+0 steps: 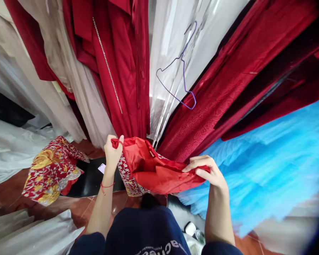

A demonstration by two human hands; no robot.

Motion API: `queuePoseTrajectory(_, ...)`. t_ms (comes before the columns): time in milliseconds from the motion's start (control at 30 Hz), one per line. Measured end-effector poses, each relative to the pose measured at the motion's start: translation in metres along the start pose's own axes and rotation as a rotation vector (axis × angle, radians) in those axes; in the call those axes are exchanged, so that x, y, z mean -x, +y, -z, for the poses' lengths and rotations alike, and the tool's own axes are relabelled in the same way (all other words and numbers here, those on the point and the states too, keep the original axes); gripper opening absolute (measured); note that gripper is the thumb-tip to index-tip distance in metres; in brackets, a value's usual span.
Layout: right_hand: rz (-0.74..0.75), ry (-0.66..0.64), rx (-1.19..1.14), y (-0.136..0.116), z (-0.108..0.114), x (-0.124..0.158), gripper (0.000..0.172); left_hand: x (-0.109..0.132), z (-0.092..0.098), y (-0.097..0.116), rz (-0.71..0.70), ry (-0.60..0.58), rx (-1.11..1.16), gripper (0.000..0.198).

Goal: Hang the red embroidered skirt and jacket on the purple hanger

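Note:
Between my two hands hangs a red embroidered skirt (156, 173), its plain red lining facing up and its patterned outside showing at the left and below. My left hand (113, 152) is closed round a gathered bit of its edge at the left end. At the right end my right hand (207, 170) pinches the edge between thumb and fingers. The waist opening gapes toward me. A purple wire hanger (184, 67) hangs beyond the skirt, apart from both hands.
Red gowns (122, 71) and white garments (170, 46) hang ahead. A blue tulle dress (260, 159) spreads at the right. To the left, a red and gold embroidered garment (51, 170) lies over a black surface (87, 177) with a phone (101, 168). The floor is tiled.

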State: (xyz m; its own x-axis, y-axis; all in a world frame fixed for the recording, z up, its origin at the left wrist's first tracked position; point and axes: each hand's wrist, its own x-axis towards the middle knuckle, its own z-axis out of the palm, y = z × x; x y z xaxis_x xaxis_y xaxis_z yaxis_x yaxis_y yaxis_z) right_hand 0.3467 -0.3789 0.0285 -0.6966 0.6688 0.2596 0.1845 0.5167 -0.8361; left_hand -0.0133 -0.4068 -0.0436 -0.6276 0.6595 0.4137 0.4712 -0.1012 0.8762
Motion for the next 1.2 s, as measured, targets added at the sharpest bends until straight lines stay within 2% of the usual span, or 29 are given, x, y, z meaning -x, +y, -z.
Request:
queuePoseTrajectory(100, -0.070, 0.210, -0.074, -0.022, -0.025, 0.007, 0.044, 0.016, 0.030, 0.000, 0.051, -0.037, 0.031, 0.034)
queuePoseTrajectory(167, -0.147, 0.357, -0.106, -0.032, -0.044, 0.010, 0.051, 0.026, 0.050, -0.003, 0.087, -0.044, 0.044, 0.035)
queuePoseTrajectory(300, -0.261, 0.652, 0.033, -0.032, -0.070, 0.014, 0.054, 0.046, 0.078, -0.007, 0.088, -0.030, 0.084, 0.034)
queuePoseTrajectory(400, -0.305, 0.708, 0.206, -0.024, -0.078, 0.015, 0.059, 0.058, 0.094, -0.007, 0.095, -0.103, 0.060, 0.035)
queuePoseTrajectory(567, -0.166, 0.474, 0.320, -0.027, -0.087, 0.009, 0.069, 0.058, 0.119, -0.012, 0.146, -0.172, -0.037, 0.042)
queuePoseTrajectory(767, 0.039, 0.112, 0.176, -0.031, -0.084, -0.001, 0.070, 0.046, 0.154, -0.031, 0.193, -0.366, 0.134, 0.054)
queuePoseTrajectory(933, 0.093, -0.036, 0.079, -0.014, -0.078, -0.019, 0.062, 0.050, 0.175, -0.044, 0.277, -0.454, 0.172, 0.056)
queuePoseTrajectory(1000, 0.118, -0.049, 0.065, -0.006, -0.075, -0.030, 0.060, 0.054, 0.176, -0.043, 0.252, -0.412, 0.108, 0.057)
queuePoseTrajectory(1100, 0.190, -0.107, 0.062, 0.005, -0.068, -0.048, 0.052, 0.061, 0.172, -0.035, 0.164, -0.226, -0.047, 0.054)
queuePoseTrajectory(1200, 0.301, -0.201, 0.052, 0.012, -0.061, -0.068, 0.041, 0.069, 0.170, -0.025, 0.159, -0.099, -0.147, 0.051)
